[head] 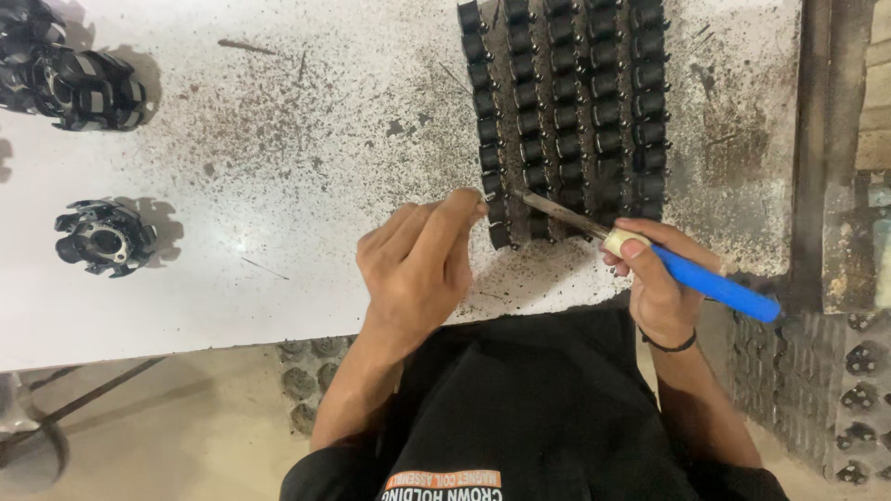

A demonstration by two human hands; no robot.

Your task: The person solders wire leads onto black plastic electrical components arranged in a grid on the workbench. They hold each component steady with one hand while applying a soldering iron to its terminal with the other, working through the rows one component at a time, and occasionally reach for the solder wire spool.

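Observation:
My right hand (657, 283) grips a blue-handled tool (715, 286) with a thin metal blade, whose tip (529, 198) reaches the near end of several rows of small black spool-like parts (566, 111) laid on the white table (278, 260). My left hand (422, 264) rests on the table just left of those rows, fingers curled, its fingertips touching the nearest black part (497, 206) at the row's left edge.
Two black ring-shaped assemblies lie at the table's left: one at the far corner (88, 88), one nearer (104, 238). Dark dust and specks cover the table's middle. More black parts sit stacked low at the right (858, 390). A metal frame post (817, 139) runs along the right.

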